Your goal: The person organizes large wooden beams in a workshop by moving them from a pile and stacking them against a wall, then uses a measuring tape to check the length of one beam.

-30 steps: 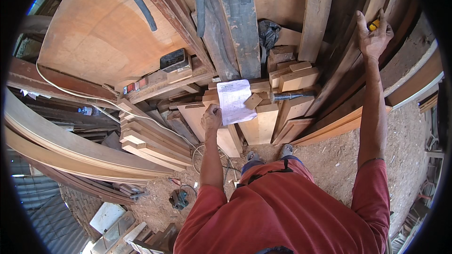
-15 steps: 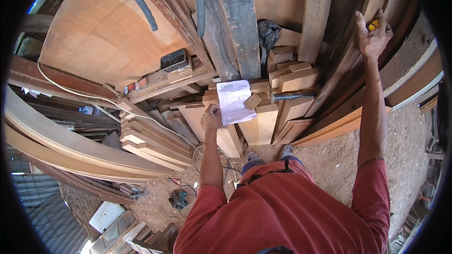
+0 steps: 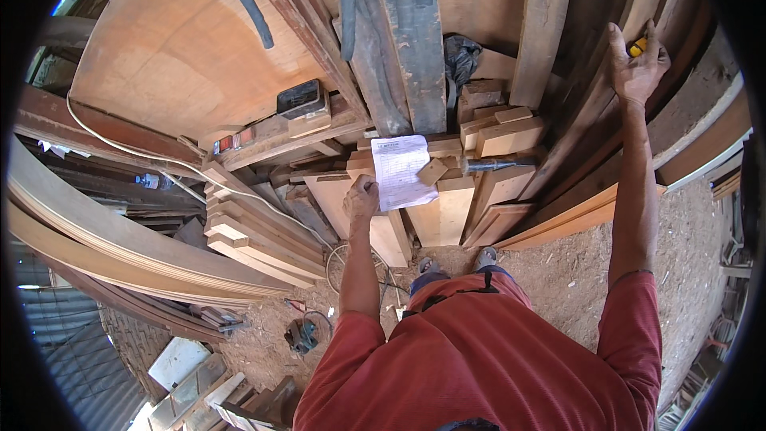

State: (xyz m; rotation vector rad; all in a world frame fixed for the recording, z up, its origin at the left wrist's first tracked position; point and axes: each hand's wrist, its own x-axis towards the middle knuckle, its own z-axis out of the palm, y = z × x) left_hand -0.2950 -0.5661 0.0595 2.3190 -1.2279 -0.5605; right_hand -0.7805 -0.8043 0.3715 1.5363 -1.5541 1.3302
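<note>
My left hand (image 3: pixel 361 196) is closed beside the left edge of a printed white paper sheet (image 3: pixel 399 166). What its fingers hold, if anything, is too small to make out. The sheet lies over the upright ends of pale planks (image 3: pixel 438 211), with a small wooden block (image 3: pixel 432 172) resting on its right side. Far to the right, my right hand (image 3: pixel 640 78) is raised beside tall leaning boards (image 3: pixel 610 88). Its fingers curl around a small yellow thing (image 3: pixel 637 47) that looks like a tape measure, mostly hidden in the grip.
A dark-handled tool (image 3: pixel 501 164) lies on the stacked timber just right of the block. Stacked planks (image 3: pixel 259 243) and a pale cable (image 3: pixel 263 206) are on the left. A black tray (image 3: pixel 300 98) stands on a ledge. A power tool (image 3: pixel 302 335) sits on the sawdust-covered floor (image 3: pixel 550 287).
</note>
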